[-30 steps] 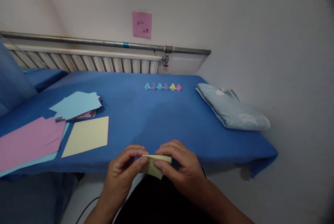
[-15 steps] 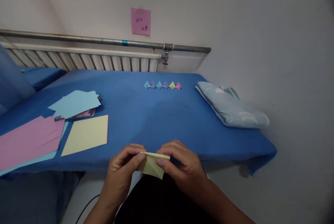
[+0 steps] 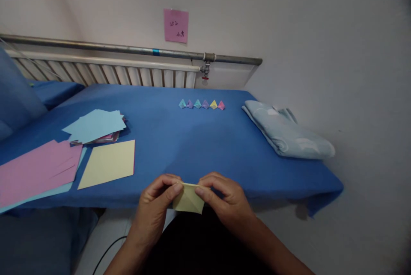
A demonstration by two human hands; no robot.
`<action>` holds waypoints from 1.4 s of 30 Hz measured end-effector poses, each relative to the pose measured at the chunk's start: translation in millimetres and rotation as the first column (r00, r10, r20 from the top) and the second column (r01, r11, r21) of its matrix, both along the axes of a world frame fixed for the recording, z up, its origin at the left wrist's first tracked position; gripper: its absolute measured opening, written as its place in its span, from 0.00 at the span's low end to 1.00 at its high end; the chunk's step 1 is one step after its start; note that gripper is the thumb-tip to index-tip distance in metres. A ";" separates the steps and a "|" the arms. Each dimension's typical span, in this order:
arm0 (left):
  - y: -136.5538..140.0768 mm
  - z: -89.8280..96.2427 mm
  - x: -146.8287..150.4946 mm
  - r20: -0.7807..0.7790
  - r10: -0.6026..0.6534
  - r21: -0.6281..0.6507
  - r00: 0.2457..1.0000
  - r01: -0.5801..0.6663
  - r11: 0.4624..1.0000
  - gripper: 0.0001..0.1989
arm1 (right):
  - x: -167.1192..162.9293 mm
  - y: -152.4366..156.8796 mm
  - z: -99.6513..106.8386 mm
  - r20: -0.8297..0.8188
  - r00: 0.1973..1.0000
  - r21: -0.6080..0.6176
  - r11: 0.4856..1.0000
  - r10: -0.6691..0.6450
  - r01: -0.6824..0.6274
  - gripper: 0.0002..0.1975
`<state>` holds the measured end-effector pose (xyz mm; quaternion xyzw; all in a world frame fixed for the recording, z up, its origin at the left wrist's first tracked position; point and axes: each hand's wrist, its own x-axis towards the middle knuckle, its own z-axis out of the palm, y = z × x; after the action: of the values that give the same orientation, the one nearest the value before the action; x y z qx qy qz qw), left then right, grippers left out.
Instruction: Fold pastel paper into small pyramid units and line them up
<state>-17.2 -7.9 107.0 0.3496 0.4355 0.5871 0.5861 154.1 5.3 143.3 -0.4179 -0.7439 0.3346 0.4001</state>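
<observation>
A small folded piece of yellow paper (image 3: 189, 201) is held up at the near edge of the bed, with crease lines running across its face. My left hand (image 3: 160, 196) pinches its upper left corner between thumb and fingers. At the upper right corner my right hand (image 3: 223, 193) grips it the same way, thumb on the near face. The fingers behind the paper are partly hidden. Farther back, a row of several small folded paper shapes (image 3: 205, 104) in blue, purple, yellow and pink stands on the blue sheet (image 3: 154, 138).
To the left lie yellow paper (image 3: 109, 164), a stack topped with light blue sheets (image 3: 96, 125) and pink sheets (image 3: 38, 170). A folded light blue blanket (image 3: 289, 134) rests at the right. Behind the bed are a radiator (image 3: 128, 74) and a metal pipe (image 3: 115, 49).
The yellow paper has turned so its creased face shows more squarely. My right thumb has shifted up to its top edge. The whole view has moved slightly.
</observation>
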 end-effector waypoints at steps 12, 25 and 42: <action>4.4 12.7 -0.6 -0.131 -0.248 -0.089 0.960 0.238 0.967 0.13 | 1.2 9.9 -11.7 -0.204 0.974 -0.391 0.920 -0.102 0.015 0.11; -7.1 12.5 1.5 -0.444 -0.096 0.057 0.891 0.135 0.989 0.09 | 10.3 8.7 -36.7 -0.481 0.847 -0.487 0.872 -0.227 -0.044 0.11; -7.4 10.0 -2.6 -0.448 -0.133 -0.027 0.884 0.136 0.990 0.11 | 7.8 9.4 -13.0 -0.169 0.981 -0.407 0.913 -0.099 0.022 0.08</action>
<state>-19.8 -15.3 117.0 0.5064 0.5320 0.4499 0.5081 161.9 14.6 130.2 -0.4811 -0.6051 0.5056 0.3831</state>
